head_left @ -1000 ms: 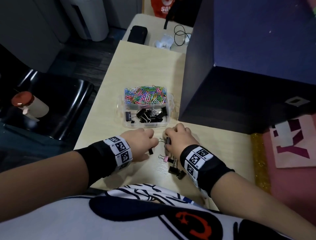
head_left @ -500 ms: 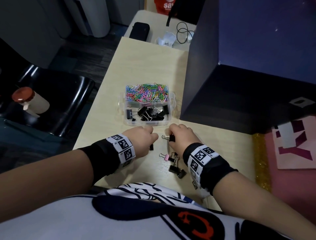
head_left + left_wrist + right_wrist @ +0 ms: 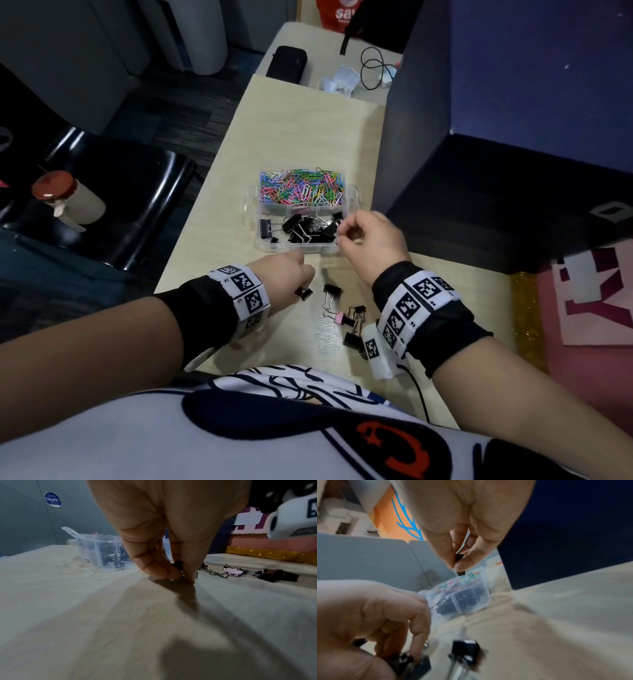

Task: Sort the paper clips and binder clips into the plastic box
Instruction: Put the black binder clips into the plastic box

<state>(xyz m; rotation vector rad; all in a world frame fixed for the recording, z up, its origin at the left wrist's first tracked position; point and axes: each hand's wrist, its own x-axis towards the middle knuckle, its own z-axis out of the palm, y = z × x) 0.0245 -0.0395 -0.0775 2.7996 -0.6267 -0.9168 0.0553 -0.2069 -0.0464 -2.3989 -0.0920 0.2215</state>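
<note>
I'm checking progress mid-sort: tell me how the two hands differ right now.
The left hand is down on the table, pinching a black binder clip; the right hand is raised at the plastic box, pinching another. Both pinch between thumb and fingertips.

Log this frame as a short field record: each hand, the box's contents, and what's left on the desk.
left hand: at the desk surface, pinching a small black binder clip
right hand: raised over the box's near right corner, grip pinched on a black clip
plastic box: clear; coloured paper clips in the far compartment, black binder clips in the near one
left on desk: a pink binder clip and several black ones
</note>
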